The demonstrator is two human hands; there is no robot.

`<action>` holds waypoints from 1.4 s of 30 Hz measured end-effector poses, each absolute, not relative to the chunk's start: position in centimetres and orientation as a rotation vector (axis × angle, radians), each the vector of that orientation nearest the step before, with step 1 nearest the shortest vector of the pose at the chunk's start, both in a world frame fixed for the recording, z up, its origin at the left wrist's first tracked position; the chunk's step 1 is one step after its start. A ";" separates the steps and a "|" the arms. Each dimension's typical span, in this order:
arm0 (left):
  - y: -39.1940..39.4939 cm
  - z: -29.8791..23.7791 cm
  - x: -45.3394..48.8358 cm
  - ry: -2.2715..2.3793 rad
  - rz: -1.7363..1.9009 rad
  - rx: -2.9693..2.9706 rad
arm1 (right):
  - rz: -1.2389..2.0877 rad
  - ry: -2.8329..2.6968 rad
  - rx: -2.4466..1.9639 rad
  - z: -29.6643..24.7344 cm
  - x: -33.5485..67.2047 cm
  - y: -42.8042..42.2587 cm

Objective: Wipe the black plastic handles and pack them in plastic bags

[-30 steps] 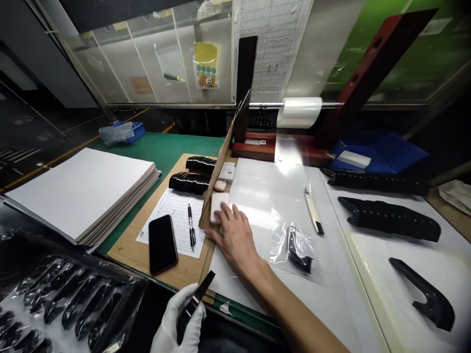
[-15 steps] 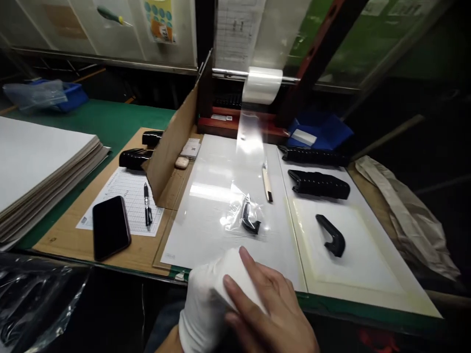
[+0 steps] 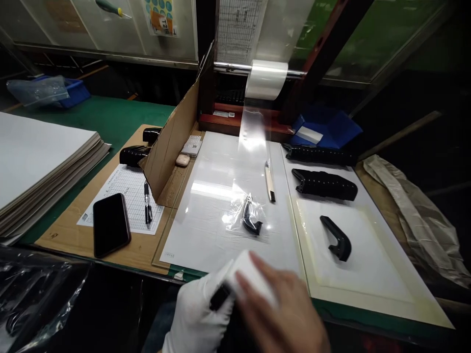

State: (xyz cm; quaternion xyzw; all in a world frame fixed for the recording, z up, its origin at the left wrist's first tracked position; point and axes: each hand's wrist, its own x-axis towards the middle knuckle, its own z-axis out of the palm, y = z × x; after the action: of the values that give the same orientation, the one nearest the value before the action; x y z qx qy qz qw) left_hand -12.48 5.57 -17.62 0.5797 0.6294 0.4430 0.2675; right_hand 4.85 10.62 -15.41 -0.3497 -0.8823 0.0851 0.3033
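A white block [image 3: 250, 279] sat low in view, just in front of the table's near edge, held between the two hands. The left gloved hand [image 3: 196, 314] was curled around its near end, with a small black piece [image 3: 220, 297] showing against the white cotton. The right bare hand [image 3: 283, 309] lay over the block with its fingers [image 3: 257, 267] spread; they were blurred, so how firmly they gripped could not be told.

Beyond the hands, a clear plastic bag [image 3: 246, 215] holding a black hooked part [image 3: 250, 220] lay on a white sheet [image 3: 206, 230], beside a utility knife [image 3: 270, 182]. A bare hooked part [image 3: 335, 245] and two black ribbed strips [image 3: 324, 184] lay to the right. Farther back, a blue tray [image 3: 327, 128] held a white pad [image 3: 309, 135], and a blue bin [image 3: 75, 93] stood at the far left, with a clear bag [image 3: 37, 90] on it.
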 end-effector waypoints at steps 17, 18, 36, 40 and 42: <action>0.9 -22.2 -12.1 1.780 1.128 1.259 | 0.425 -2.443 -0.870 -16.7 3.6 11.2; 1.0 -22.1 -12.1 1.778 1.132 1.249 | 0.433 -2.444 -0.868 -16.8 3.7 11.3; 0.5 -23.0 -12.1 1.803 1.173 1.330 | 0.359 -2.450 -0.802 -17.3 3.9 11.8; 0.7 -22.8 -12.2 1.796 1.194 1.340 | 0.359 -2.454 -0.731 -17.2 3.9 12.0; 0.8 -22.6 -12.1 1.804 1.195 1.342 | 0.381 -2.429 -0.824 -17.0 3.8 12.0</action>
State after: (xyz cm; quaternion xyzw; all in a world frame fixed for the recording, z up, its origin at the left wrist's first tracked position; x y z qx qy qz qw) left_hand -12.12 0.82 -22.57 0.5040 0.6773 0.4486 0.2933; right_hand 3.76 12.02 -17.00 -0.3060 -0.9016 0.1414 0.2709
